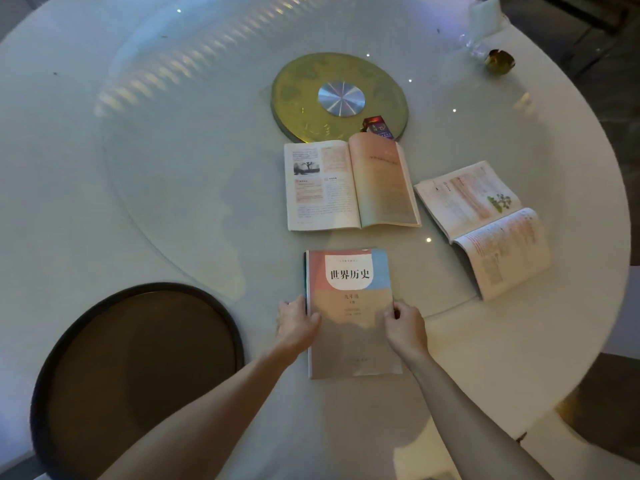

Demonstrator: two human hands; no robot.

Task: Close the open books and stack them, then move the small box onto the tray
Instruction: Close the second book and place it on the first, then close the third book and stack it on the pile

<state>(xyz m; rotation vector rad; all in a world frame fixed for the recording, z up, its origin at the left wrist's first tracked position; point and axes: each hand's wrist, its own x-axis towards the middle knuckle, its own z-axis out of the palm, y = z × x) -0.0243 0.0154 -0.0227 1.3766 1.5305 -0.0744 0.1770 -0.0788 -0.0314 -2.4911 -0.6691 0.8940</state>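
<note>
While the closed book (351, 313) is gripped at its side edges by both hands (298, 323), two open books (349, 185) are found just beyond on the tabletop (173, 168), the nearer straight ahead.

Round white table (86, 150), glass turntable (194, 109) on top, ceiling lights reflected; dark floor (609, 57) beyond.

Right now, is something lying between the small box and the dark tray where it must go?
Yes. The open book lies directly in front of the small box, and the closed book, held by both hands, lies nearer the tray.
</note>
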